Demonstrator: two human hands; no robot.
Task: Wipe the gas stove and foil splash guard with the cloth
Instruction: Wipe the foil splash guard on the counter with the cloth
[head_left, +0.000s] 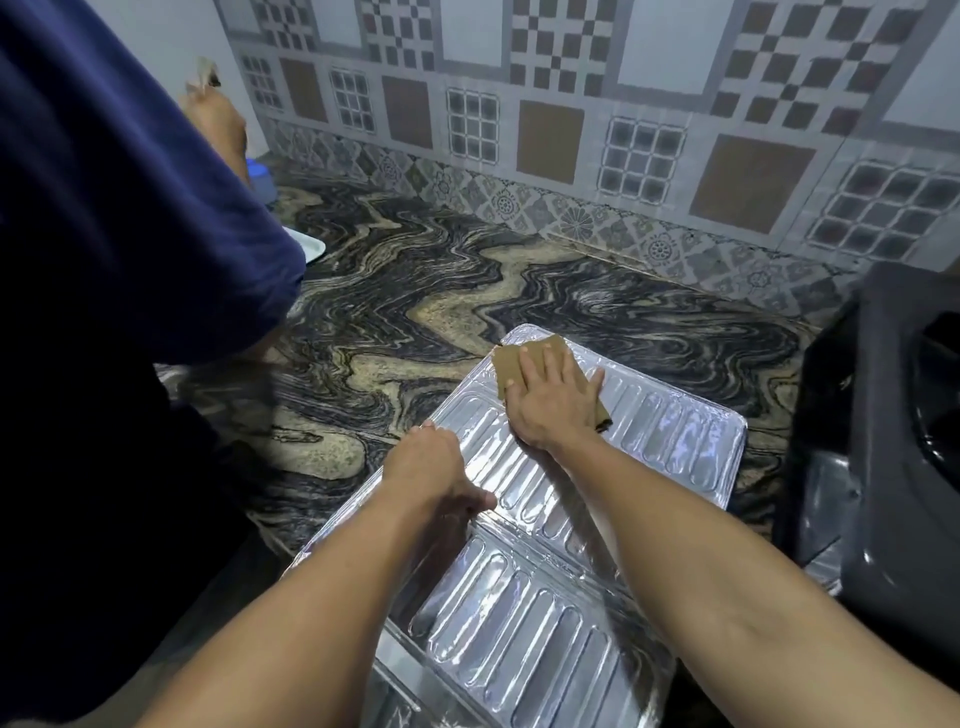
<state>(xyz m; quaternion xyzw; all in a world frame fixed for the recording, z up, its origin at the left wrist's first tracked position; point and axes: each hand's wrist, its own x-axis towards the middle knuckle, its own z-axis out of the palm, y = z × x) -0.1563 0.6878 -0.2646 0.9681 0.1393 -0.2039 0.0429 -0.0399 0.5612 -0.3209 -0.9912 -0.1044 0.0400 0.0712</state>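
The ribbed foil splash guard (670, 447) lies flat on the marbled counter, running from the middle of the view down to the bottom edge. My right hand (550, 400) presses flat on a brown cloth (511, 364) at the guard's far left corner, fingers spread over it. My left hand (434, 475) rests on the guard's left edge, fingers curled over the rim and holding it down. The black gas stove (883, 441) stands at the right edge, partly cut off by the frame.
Another person in a dark blue sleeve (130, 208) fills the left side, their hand (218, 119) raised near the wall. A white tray (311, 247) and a blue container (260, 179) sit behind that arm. A patterned tiled wall (623, 130) backs the counter (415, 291).
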